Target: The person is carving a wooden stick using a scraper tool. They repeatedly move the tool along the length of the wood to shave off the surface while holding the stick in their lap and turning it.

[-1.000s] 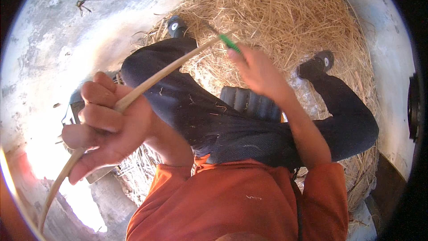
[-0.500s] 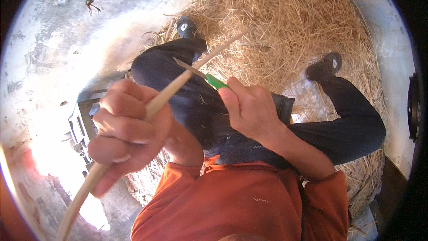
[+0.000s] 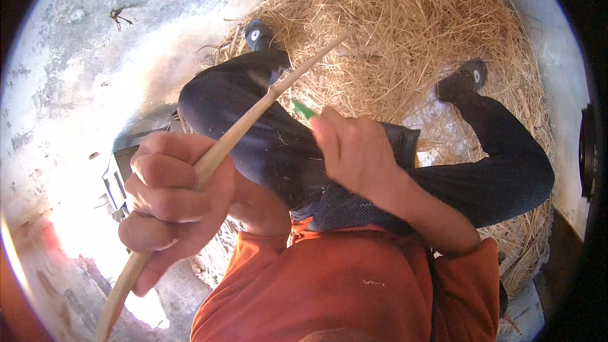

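A long pale wooden stick (image 3: 247,123) slants from the lower left up toward the straw, bare of bark and narrowing to a thin far end. My left hand (image 3: 174,199) is closed in a fist around its lower part. A small knot or notch shows along its middle. Just right of that spot, my right hand (image 3: 358,152) grips a knife with a green handle (image 3: 304,109). Only the front of the handle sticks out past my fingers. Its blade is blurred or turned edge-on, and I cannot tell whether it touches the stick.
My dark-trousered legs (image 3: 500,177) are spread on either side, under both hands. Loose dry straw (image 3: 392,19) covers the ground ahead. At the left are a worn whitish surface (image 3: 69,88) and a dark boxy object (image 3: 120,174) beside my knee. A whitish wall (image 3: 551,57) curves along the right.
My right hand has shifted slightly right and down, drawing the knife away from the stick; its blade, clear before across the stick, no longer shows. My left hand has tilted the stick slightly.
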